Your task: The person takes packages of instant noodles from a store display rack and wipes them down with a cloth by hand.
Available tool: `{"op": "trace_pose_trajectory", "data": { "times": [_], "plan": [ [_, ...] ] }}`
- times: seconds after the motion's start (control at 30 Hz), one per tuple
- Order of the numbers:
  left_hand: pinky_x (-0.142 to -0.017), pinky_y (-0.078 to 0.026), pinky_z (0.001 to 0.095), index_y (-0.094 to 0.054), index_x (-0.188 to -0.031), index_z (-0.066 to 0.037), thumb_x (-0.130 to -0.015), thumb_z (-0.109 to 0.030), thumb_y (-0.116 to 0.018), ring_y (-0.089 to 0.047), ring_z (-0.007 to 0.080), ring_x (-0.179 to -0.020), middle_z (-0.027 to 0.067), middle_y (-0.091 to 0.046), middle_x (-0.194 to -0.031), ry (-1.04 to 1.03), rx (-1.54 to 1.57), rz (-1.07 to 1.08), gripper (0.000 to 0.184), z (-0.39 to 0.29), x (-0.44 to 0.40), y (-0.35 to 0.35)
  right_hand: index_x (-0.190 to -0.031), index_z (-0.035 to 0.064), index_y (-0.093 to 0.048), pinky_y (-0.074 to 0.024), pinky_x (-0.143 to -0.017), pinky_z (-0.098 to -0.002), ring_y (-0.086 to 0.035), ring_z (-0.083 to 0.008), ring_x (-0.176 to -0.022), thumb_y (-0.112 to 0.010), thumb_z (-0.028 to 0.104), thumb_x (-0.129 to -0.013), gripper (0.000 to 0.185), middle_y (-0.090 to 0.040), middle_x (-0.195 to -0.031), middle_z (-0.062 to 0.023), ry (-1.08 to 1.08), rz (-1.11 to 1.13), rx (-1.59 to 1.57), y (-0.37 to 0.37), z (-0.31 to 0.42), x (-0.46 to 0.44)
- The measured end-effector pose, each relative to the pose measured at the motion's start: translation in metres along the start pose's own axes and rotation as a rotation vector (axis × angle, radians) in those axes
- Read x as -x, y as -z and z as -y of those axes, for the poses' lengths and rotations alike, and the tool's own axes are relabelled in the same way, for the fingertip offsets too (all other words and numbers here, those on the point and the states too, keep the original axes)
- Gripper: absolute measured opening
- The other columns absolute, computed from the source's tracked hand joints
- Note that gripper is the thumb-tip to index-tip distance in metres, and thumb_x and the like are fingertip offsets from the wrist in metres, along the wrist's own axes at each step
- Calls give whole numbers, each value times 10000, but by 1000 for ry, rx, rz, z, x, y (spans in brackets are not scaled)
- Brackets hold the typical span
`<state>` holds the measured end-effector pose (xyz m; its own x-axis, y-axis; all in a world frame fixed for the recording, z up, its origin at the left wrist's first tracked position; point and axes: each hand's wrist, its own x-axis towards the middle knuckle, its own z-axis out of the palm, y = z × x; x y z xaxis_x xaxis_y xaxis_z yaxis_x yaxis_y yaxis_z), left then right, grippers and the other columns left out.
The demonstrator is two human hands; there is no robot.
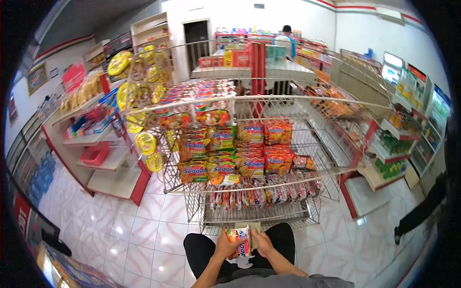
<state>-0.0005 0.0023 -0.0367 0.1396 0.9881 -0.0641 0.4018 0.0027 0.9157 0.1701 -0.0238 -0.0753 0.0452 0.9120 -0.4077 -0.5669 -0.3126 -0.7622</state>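
Observation:
Between my knees, my left hand (226,245) is wrapped round a white and orange noodle packet (242,242). My right hand (263,244) is closed at the packet's right side, by a pale beige piece (253,226); what its fingers grip is too small to make out. In front of me stands a wire rack (249,217). Its middle tier holds stacked noodle packets (222,166) in yellow, green and orange. Slim packets (264,192) stand on edge in a row below them. Upper tiers carry more packets (197,98).
Yellow cup packs (145,143) hang at the rack's left. A red-edged shelf (117,185) stands left, another shelf (367,194) right. One person (287,41) is at the back; another's dark-clothed leg (422,206) shows at the right edge. Blue water bottles (43,173) stand far left.

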Motion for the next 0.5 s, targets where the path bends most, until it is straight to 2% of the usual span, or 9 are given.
{"op": "trace_pose_trajectory", "data": {
  "times": [0.07,0.17,0.27,0.3,0.4,0.47,0.5],
  "plan": [
    [-660,-509,346,-463,-1027,48,-637,-409,-827,-655,240,-772,193,-646,-880,12,51,-3,703,-23,6,7,-1175,12,-531,-487,-840,-322,-608,-168,-965,-479,305,-964,365,-611,-1091,-80,-6,-20,-5,5,-9,-5],
    [-650,-510,318,-458,-1006,25,-632,-308,-846,-636,188,-739,154,-643,-877,-58,159,-73,633,2,1,-3,-1203,15,-508,-483,-854,-318,-592,-169,-1004,-479,335,-962,402,-585,-1146,-87,-37,39,-2,1,-14,-9],
    [-656,-507,293,-450,-1028,-1,-633,-189,-848,-604,155,-749,107,-600,-886,-84,324,-117,592,-6,3,-3,-1128,-30,-558,-471,-805,-274,-599,-134,-920,-484,439,-940,511,-631,-1027,-88,-107,191,53,-18,12,16],
    [-655,-505,288,-447,-1031,-6,-637,-169,-844,-598,151,-750,99,-589,-886,-60,398,-117,582,-9,4,-3,-1102,-11,-583,-488,-733,-258,-613,-117,-821,-446,448,-954,501,-650,-952,-53,-160,147,170,-28,25,27],
    [-648,-498,267,-436,-1037,-14,-645,-94,-828,-582,136,-741,76,-562,-881,-67,512,-184,559,-9,3,-5,-1078,11,-597,-484,-736,-258,-606,-112,-818,-432,452,-958,486,-649,-958,-41,-192,272,28,-18,-1,14],
    [-651,-495,262,-435,-1035,-12,-645,-82,-825,-580,135,-742,75,-558,-887,-18,519,-249,557,-9,1,-4,-1050,34,-606,-464,-770,-261,-586,-97,-838,-415,446,-967,462,-645,-951,-31,-207,250,134,-21,8,19],
    [-729,-480,276,-460,-1047,-12,-694,-100,-786,-566,142,-810,76,-560,-934,-36,496,-289,489,-25,6,-1,-1051,35,-605,-457,-783,-261,-580,-94,-854,-411,442,-970,458,-643,-956,-31,-202,249,203,-23,10,21]
  ]
}}
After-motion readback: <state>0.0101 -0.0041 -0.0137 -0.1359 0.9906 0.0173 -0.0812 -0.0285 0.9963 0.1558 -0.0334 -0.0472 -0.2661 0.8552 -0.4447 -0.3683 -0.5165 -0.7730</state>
